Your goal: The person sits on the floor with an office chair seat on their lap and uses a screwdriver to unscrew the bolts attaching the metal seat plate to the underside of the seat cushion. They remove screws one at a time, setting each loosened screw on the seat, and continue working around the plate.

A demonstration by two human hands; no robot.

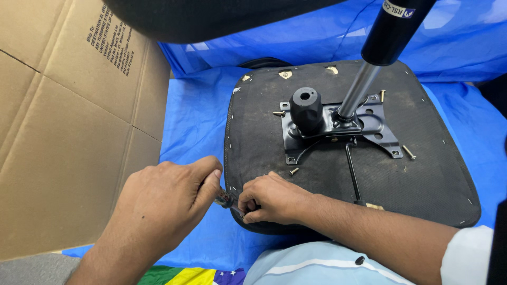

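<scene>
Head view: we see the left hand (171, 192) clenched around a screwdriver (226, 199), its tip at the near edge of the upturned black chair seat (422, 179). The right hand (272, 199) pinches the tip there.

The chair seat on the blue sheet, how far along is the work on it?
Looks done: the black metal plate with its gas cylinder sits on the upturned seat. In hand: the left hand grips a screwdriver at the seat's near edge while the right hand steadies its tip. Left: loose screws, one at, lie around the plate.
</scene>
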